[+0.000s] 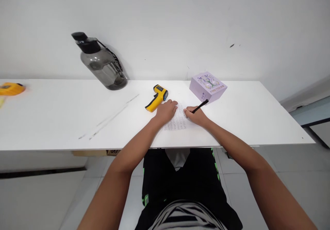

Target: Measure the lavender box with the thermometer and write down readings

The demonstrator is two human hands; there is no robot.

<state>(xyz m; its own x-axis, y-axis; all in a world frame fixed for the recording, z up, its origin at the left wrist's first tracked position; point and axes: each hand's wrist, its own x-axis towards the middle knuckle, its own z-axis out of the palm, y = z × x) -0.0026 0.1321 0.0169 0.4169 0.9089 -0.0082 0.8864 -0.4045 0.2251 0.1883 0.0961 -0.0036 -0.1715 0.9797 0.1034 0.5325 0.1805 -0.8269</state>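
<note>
On the smooth white worktop (257,120), the thin sheet (177,124), patterned with rows of small marks, lies partly hidden by the left hand (166,113) at its left, whose grip, apart or together, I cannot tell; at its right, the right hand's (196,116) grip is clamped on a slim black pen (202,104). Beyond the sheet's left side lies an angular yellow-and-black gun (157,98), beyond its right a sharp-edged lilac box (207,85). Farther left of it, a rounded, see-through grey bottle (104,68) stands near the wall (165,31).
</note>
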